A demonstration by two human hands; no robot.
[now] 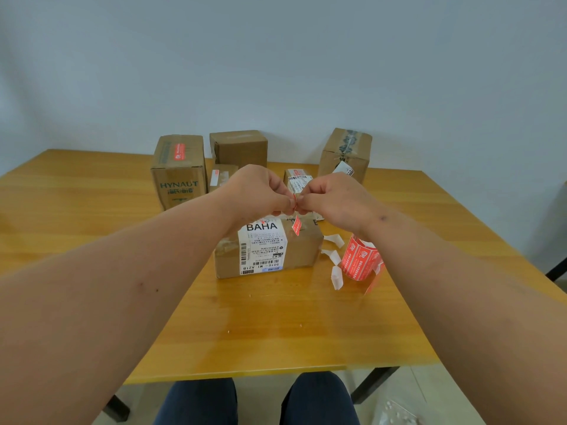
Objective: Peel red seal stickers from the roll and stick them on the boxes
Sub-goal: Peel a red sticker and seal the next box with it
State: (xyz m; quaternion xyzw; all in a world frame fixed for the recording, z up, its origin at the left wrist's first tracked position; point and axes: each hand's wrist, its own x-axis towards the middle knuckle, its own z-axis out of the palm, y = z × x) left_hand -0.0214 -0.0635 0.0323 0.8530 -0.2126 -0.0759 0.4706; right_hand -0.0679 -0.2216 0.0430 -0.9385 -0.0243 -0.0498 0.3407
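Directly above the BAHA box, the left hand and right hand both pinch one red seal sticker, fingertips meeting on it. The sticker roll stands just right of that box. With the sticker squeezed so tightly, it could fold and stick to itself, or cling to a finger and tear while being separated.
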